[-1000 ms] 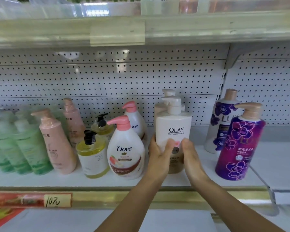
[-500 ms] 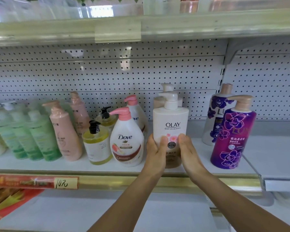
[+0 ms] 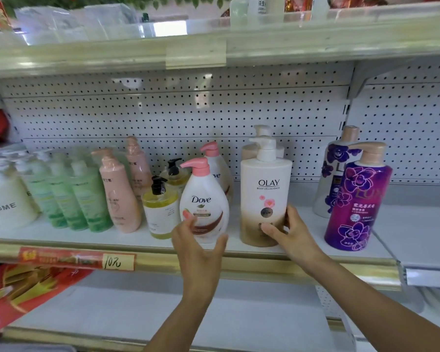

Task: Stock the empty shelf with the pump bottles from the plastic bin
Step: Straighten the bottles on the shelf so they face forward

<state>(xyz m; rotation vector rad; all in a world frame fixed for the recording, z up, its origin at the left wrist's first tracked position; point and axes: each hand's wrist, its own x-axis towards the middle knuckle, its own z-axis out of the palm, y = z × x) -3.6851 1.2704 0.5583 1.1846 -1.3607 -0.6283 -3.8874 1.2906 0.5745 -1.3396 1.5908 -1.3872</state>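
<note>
A white and gold Olay pump bottle [image 3: 266, 189] stands upright near the front of the white shelf [image 3: 61, 237], with a second bottle of the same kind right behind it. My right hand [image 3: 294, 235] grips its lower right side, thumb across the front and fingers around the side. My left hand [image 3: 197, 250] is off it, fingers spread, hovering just in front of the white Dove bottle [image 3: 203, 199] with a pink pump. The plastic bin is out of view.
Left of the Dove stand a yellow bottle [image 3: 160, 212], pink bottles [image 3: 117, 191], green bottles [image 3: 81, 199] and a white tub-like bottle [image 3: 5, 201]. Two purple Lux bottles [image 3: 356, 199] stand at right. The upper shelf [image 3: 315, 44] overhangs; a lower shelf [image 3: 163, 308] lies beneath.
My left hand has let go of the Olay bottle and moved left, in front of the Dove bottle. My right hand stays on the Olay bottle, which now stands on the shelf.
</note>
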